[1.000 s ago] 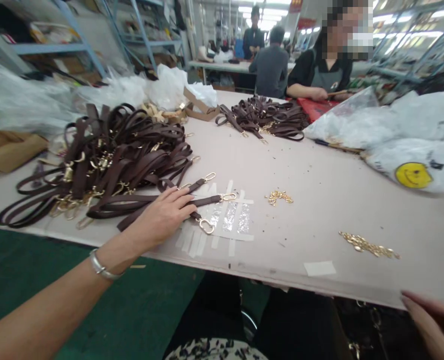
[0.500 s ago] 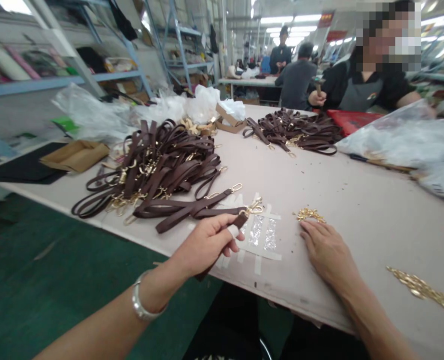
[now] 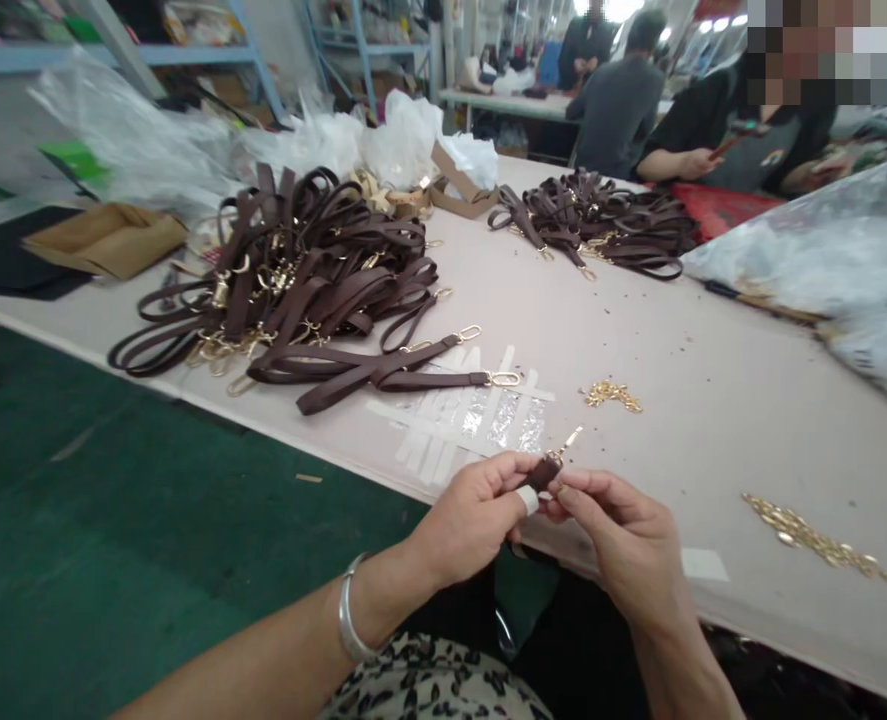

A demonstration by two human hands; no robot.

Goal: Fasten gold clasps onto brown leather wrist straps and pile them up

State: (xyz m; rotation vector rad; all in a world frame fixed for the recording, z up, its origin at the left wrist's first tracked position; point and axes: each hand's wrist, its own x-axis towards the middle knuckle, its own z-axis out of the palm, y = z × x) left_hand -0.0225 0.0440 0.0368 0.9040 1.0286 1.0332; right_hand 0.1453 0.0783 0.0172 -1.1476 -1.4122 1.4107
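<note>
A dark brown strap [image 3: 543, 474] with a gold snap hook [image 3: 572, 440] at its end is pinched in my left hand [image 3: 480, 515], which has white tape around a finger. My right hand [image 3: 630, 540] meets it there, thumb and fingertips closed at the strap's end; whatever they pinch is too small to make out. Beyond my hands lies a small pile of gold metal pieces [image 3: 612, 393]. Another strap with a gold ring [image 3: 503, 379] rests over clear film and tape strips [image 3: 503, 420] on the table. To the left is a large heap of brown straps [image 3: 323, 270].
A second strap heap [image 3: 600, 220] sits at the back, near a co-worker holding a hammer [image 3: 739, 132]. More gold pieces [image 3: 810, 535] lie at right. Plastic bags [image 3: 825, 250] and an open cardboard box [image 3: 105, 240] stand on the table [image 3: 683, 400].
My right hand has left the small gold pile and come to the strap's end. My left hand has drawn the strap right and nearer to me. The view has tilted down.
</note>
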